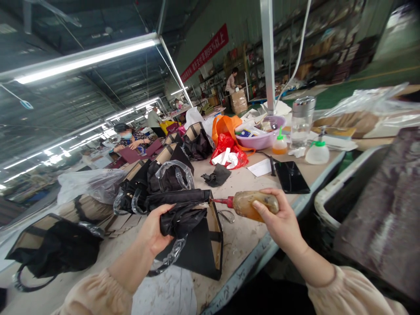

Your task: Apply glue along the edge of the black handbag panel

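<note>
My left hand [154,227] is closed on the gathered black fabric of a handbag [197,249], which lies on the table with its open, tan-lined frame toward the right. A handle in clear plastic wrap hangs below that hand. In my right hand [278,214] is a glue bottle [251,204], murky amber with a red nozzle, held on its side. The nozzle's tip points left and meets, or nearly meets, the end of the bag's upper black edge. Just under the bottle lie scissors [227,216], partly hidden behind the bag.
More black handbags [59,247] stand at left and behind. A black phone [292,177], a green-capped bottle [317,152], a glass tumbler [301,124] and a purple basin [262,138] are at right. A white-rimmed bin [328,197] adjoins the table edge. A person [131,142] works farther back.
</note>
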The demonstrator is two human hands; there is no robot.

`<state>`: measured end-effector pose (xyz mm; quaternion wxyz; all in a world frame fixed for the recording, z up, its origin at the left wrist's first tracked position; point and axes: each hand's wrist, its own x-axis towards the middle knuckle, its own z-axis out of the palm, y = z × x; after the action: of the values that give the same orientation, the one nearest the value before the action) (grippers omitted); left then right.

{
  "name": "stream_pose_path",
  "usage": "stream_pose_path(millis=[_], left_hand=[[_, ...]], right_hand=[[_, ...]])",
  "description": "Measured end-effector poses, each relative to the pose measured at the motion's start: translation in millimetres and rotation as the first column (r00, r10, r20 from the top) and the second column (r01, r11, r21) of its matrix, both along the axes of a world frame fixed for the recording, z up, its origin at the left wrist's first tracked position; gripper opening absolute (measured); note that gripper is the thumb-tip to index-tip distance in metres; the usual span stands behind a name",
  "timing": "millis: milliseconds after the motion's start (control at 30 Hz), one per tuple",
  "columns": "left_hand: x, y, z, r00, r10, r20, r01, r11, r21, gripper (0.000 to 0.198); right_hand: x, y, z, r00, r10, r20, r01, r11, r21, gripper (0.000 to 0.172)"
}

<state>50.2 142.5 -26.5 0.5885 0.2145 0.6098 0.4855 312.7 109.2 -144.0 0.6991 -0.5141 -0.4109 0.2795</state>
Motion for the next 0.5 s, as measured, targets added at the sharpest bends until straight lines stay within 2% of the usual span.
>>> stream_pose_path(millis=[200,500], left_hand=[[-2.4,-1.4,0.6,1.0,-0.008,-0.004,0.008,1.0,-0.014,0.011],[-2.7,0.9,-0.4,1.0,-0.006,0.006,0.006,1.0,-0.008,0.012]], right_hand=[[-0.7,4.5,13.6,1.0,-0.015,-0.008,0.015,0.999,0.049,0.032],[-0.5,-10.1,3.9,1.0,-0.006,0.016,0.005,0.999,0.043,0.031]])
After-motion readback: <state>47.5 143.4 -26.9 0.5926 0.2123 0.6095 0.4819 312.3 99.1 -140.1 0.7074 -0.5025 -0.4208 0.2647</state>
